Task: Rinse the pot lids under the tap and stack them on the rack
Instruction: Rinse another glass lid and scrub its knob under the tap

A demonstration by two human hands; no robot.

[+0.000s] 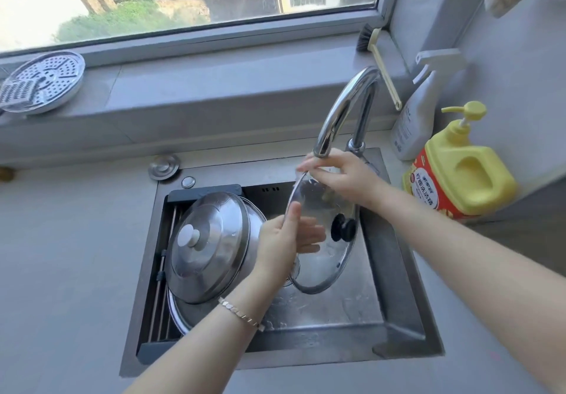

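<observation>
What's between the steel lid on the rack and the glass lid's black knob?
The left hand, gripping the glass lid by its rim, in the head view.

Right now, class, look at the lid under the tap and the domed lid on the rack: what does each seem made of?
Held lid: apparently clear glass, see-through, with a shiny metal rim and a black knob, probably plastic. Domed lid: likely polished steel, by its mirror-like reflections; its white knob looks plastic.
</observation>
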